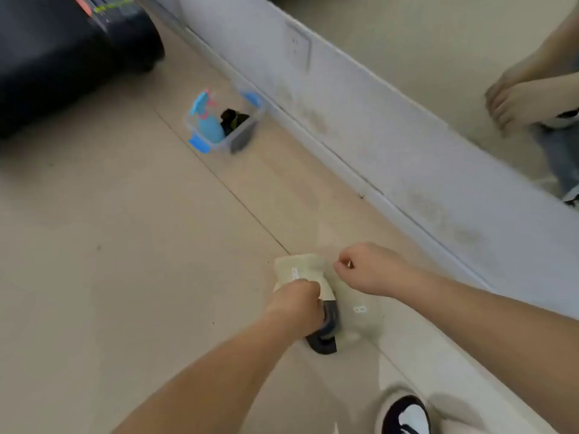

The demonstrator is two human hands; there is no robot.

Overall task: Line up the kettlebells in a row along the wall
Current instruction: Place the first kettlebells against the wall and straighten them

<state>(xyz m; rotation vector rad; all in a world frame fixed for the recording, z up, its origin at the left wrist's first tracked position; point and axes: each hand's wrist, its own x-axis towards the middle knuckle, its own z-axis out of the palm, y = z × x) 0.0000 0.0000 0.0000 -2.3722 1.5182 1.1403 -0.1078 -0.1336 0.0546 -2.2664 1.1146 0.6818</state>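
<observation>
The kettlebell (357,319) is pale beige, with a white 8 and a black part on its near side. It sits on the floor (125,245) close to the wall (407,145). The left hand (294,305) grips its top. The right hand (369,269) hovers just beside it with fingers curled; I cannot tell whether it pinches anything.

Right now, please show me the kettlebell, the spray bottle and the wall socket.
kettlebell (354,324), head view, pale body near the 8.
spray bottle (211,128), head view, blue body.
wall socket (297,47), head view, its plate.

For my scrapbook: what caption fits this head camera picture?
Left hand grips a beige kettlebell marked 8 near the wall.
</observation>
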